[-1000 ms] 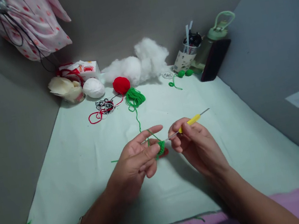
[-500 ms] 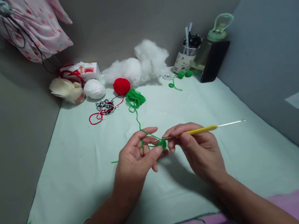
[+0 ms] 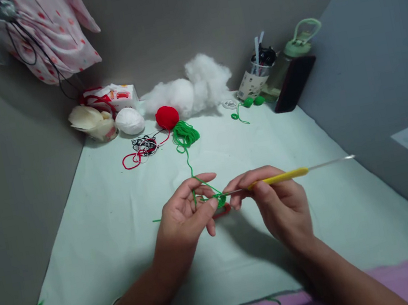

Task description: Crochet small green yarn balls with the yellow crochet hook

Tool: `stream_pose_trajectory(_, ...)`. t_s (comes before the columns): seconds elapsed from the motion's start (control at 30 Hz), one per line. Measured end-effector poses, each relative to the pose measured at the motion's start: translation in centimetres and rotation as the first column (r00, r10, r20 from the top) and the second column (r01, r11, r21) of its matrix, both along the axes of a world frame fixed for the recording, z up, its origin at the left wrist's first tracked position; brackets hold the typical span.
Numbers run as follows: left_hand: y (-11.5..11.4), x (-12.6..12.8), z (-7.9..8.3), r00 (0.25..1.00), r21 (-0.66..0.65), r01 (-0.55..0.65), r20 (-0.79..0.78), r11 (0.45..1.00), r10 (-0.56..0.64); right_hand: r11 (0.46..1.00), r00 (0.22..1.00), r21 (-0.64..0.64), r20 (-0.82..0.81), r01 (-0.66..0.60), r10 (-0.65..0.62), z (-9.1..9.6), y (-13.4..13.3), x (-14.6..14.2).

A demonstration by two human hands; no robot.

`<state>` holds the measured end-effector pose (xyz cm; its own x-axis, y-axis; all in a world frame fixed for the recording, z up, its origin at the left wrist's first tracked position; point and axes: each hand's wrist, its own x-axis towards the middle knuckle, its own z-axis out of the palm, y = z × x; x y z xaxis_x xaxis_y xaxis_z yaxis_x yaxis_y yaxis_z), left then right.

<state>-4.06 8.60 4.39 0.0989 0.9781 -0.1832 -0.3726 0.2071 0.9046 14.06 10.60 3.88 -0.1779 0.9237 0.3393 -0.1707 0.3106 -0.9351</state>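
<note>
My left hand (image 3: 188,208) pinches a small green crochet piece (image 3: 221,200) between thumb and fingers, with green yarn (image 3: 189,163) running over its index finger. That strand leads up to a loose green skein (image 3: 185,133). In my right hand (image 3: 275,198) is a crochet hook (image 3: 283,177) with a yellow handle, held like a pencil. Its thin metal tip reaches the green piece; the other metal end points right. An orange-red item (image 3: 222,211), partly hidden, shows just below the crochet piece.
Behind the hands lie a red yarn ball (image 3: 167,117), a white yarn ball (image 3: 129,121), tangled yarn (image 3: 143,147) and white stuffing (image 3: 193,88). At the back right stand a cup of tools (image 3: 252,81), a green bottle (image 3: 294,47) and a dark phone-like slab (image 3: 296,82).
My right hand has shifted slightly right, drawing the hook the same way, so more of its metal shaft shows near the green piece. My left hand stays almost in place.
</note>
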Motion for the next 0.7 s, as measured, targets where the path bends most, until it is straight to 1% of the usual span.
stream_pose_trajectory(0.1, 0.0, 0.1, -0.1, 1.000, -0.008, -0.014, 0.002, 1.000, 0.014, 0.988, 0.991, 0.151, 0.126, 0.031, -0.051, 0.2, -0.3, 0.2)
stream_pose_trajectory(0.17, 0.0, 0.2, -0.1, 1.000, -0.008, -0.025, 0.009, 1.000, 0.025, 0.965, 0.972, 0.262, 0.222, 0.020, -0.080, 0.3, -0.4, 0.3)
stream_pose_trajectory(0.3, -0.1, 0.5, -0.2, 0.999, 0.004, -0.048, 0.017, 0.999, 0.048, 0.886, 0.910, 0.463, 0.383, -0.038, -0.161, 0.3, -0.5, 0.5)
stream_pose_trajectory(0.37, -0.2, 0.7, -0.3, 0.999, -0.003, -0.044, 0.032, 0.999, 0.044, 0.852, 0.851, 0.520, 0.471, -0.055, -0.232, 0.3, -0.7, 0.4)
stream_pose_trajectory(0.43, -0.2, 0.8, -0.3, 0.995, -0.044, -0.001, 0.099, 0.999, 0.006, 0.820, 0.790, 0.570, 0.524, -0.048, -0.318, 0.2, -1.0, 0.4)
stream_pose_trajectory(0.47, -0.1, 0.8, -0.2, 0.987, -0.081, 0.042, 0.156, 0.996, -0.028, 0.804, 0.769, 0.592, 0.537, -0.052, -0.347, 0.2, -1.2, 0.4)
stream_pose_trajectory(0.5, 0.0, 0.7, -0.1, 0.973, -0.125, 0.098, 0.221, 0.987, -0.069, 0.791, 0.761, 0.610, 0.540, -0.057, -0.361, 0.2, -1.3, 0.4)
stream_pose_trajectory(0.53, 0.1, 0.6, 0.0, 0.954, -0.167, 0.152, 0.281, 0.974, -0.101, 0.784, 0.769, 0.618, 0.527, -0.056, -0.361, 0.2, -1.3, 0.4)
stream_pose_trajectory(0.57, 0.2, 0.5, 0.2, 0.938, -0.205, 0.190, 0.328, 0.960, -0.115, 0.792, 0.792, 0.609, 0.506, -0.047, -0.343, 0.3, -1.3, 0.4)
stream_pose_trajectory(0.6, 0.3, 0.3, 0.3, 0.927, -0.232, 0.206, 0.357, 0.951, -0.113, 0.817, 0.824, 0.576, 0.473, -0.019, -0.313, 0.3, -1.3, 0.4)
stream_pose_trajectory(0.63, 0.5, 0.2, 0.5, 0.924, -0.247, 0.200, 0.368, 0.948, -0.098, 0.854, 0.867, 0.519, 0.415, 0.024, -0.276, 0.4, -1.1, 0.4)
stream_pose_trajectory(0.7, 0.7, -0.1, 0.7, 0.934, -0.242, 0.148, 0.352, 0.959, -0.056, 0.933, 0.957, 0.347, 0.227, 0.095, -0.182, 0.4, -0.7, 0.3)
